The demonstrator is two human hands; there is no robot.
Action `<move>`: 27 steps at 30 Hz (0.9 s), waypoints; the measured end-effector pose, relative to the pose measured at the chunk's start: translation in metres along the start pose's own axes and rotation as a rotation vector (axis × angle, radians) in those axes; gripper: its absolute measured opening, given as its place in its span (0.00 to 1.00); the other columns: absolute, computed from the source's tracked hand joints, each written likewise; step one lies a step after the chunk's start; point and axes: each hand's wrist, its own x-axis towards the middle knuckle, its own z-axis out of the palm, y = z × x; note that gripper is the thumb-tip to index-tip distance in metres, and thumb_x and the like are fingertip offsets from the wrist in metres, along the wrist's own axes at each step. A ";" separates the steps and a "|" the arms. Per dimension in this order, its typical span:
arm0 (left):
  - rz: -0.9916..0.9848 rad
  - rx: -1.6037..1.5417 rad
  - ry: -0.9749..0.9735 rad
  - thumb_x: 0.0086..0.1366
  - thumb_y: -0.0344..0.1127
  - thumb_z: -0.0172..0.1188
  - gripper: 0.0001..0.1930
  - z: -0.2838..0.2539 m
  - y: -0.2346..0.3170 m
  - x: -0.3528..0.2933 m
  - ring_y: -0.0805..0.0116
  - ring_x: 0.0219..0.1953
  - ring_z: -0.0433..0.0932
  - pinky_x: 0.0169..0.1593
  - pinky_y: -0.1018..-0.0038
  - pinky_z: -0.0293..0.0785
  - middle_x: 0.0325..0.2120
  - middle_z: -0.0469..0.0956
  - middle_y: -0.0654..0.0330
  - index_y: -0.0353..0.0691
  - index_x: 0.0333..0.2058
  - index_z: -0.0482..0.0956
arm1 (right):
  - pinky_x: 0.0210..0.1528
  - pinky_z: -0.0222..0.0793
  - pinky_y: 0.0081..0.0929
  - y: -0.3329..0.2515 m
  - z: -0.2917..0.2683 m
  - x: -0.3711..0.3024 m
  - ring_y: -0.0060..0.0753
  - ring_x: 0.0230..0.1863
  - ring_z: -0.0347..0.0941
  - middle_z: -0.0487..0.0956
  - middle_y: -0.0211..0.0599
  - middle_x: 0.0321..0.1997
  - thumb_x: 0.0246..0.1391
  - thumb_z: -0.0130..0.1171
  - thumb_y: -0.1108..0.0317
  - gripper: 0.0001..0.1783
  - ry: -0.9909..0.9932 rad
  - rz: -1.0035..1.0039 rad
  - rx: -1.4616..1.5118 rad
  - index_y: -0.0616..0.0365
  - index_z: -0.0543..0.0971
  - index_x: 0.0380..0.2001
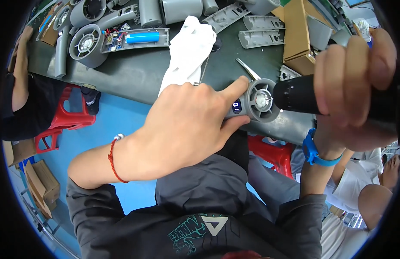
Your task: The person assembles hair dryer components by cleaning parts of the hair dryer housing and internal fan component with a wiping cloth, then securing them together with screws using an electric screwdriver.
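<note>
Head view: screwdriver point(297, 96) pointing left, horizontal.

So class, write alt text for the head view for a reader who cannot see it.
The left hand steadies a grey handheld fan at a dark workbench, while the right hand presses a black power screwdriver into its hub. Fan parts and a white cloth lie behind.

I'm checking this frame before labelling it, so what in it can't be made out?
- Head view: the handle of the grey fan unit is hidden under the left hand.
- Head view: the tip of the black power tool is lost inside the fan's round housing.
- Head view: the tool's rear is covered by the right hand and cut off by the rim.
- Head view: the circuit board parts are too small.
</note>
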 end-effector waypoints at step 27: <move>0.085 0.016 0.084 0.64 0.49 0.60 0.22 0.003 -0.005 -0.002 0.49 0.20 0.79 0.23 0.60 0.70 0.14 0.75 0.51 0.41 0.50 0.73 | 0.22 0.59 0.16 -0.015 -0.037 -0.022 0.17 0.17 0.61 0.68 0.21 0.19 0.55 0.51 0.29 0.38 -0.110 -0.125 -0.035 0.56 0.72 0.46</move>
